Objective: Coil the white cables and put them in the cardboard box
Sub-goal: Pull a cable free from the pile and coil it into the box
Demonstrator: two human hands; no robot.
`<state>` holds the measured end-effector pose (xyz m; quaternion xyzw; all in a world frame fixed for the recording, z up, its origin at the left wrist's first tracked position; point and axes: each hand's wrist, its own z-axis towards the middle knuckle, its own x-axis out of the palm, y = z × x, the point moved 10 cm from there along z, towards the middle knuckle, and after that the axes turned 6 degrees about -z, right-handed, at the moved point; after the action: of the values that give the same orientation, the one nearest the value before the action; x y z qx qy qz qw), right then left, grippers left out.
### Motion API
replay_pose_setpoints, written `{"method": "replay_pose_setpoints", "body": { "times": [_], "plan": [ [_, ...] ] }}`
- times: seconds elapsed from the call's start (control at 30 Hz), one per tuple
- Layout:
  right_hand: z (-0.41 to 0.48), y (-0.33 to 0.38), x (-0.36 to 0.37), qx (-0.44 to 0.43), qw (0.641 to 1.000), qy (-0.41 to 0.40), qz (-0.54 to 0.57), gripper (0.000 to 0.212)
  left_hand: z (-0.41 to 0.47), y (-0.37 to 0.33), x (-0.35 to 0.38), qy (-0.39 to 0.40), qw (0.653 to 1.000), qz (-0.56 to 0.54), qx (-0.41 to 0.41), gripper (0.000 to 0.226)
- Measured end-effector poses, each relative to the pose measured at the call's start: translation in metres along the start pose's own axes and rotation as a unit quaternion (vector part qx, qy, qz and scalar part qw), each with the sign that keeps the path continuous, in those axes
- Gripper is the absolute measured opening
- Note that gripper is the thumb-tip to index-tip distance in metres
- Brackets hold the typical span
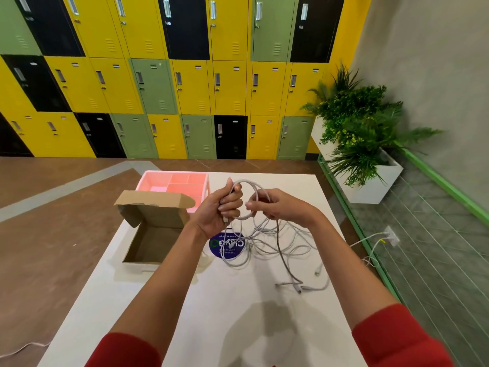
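Cables (267,247) lie tangled on the table (238,313) right of centre, one rising into a loop (254,187) that the left hand (221,209) grips in curled fingers and the right hand (281,207) pinches beside it, while the open box (158,217) sits left of centre before a pink tray (148,181).

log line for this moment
step: coiling | left hand: grips cable loop | right hand: holds same loop | box: open | loose cables: on table

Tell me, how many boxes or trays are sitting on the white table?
2. The open cardboard box sits at the left edge of the table. The pink divided tray stands just behind it, at the far edge. None seems hidden.
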<state>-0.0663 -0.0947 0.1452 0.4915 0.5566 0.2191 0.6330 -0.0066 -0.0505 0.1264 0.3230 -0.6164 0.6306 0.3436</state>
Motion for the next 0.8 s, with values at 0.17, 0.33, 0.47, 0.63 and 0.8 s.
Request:
{"method": "replay_pose_setpoints", "body": {
  "times": [0.17, 0.33, 0.47, 0.63, 0.8],
  "plan": [
    [-0.001, 0.006, 0.005, 0.0, 1.0, 0.031, 0.003, 0.008, -0.002, -0.004, 0.002, 0.015, 1.0, -0.02, 0.003, 0.043],
    [0.001, 0.004, 0.004, -0.004, 0.999, 0.033, -0.01, 0.011, -0.002, -0.006, 0.002, 0.007, 1.0, -0.001, 0.012, 0.043],
    [0.001, 0.005, 0.003, -0.006, 1.0, 0.012, 0.003, 0.02, -0.005, -0.007, 0.004, 0.004, 1.0, 0.008, 0.011, 0.046],
    [0.002, 0.006, -0.002, 0.002, 1.0, -0.015, 0.006, 0.028, -0.003, -0.003, 0.011, 0.053, 0.998, -0.014, 0.003, 0.048],
    [-0.002, -0.003, -0.015, -0.011, 0.998, -0.063, 0.029, 0.02, -0.005, -0.008, 0.01, 0.073, 0.997, -0.029, 0.019, 0.047]
  ]
}}
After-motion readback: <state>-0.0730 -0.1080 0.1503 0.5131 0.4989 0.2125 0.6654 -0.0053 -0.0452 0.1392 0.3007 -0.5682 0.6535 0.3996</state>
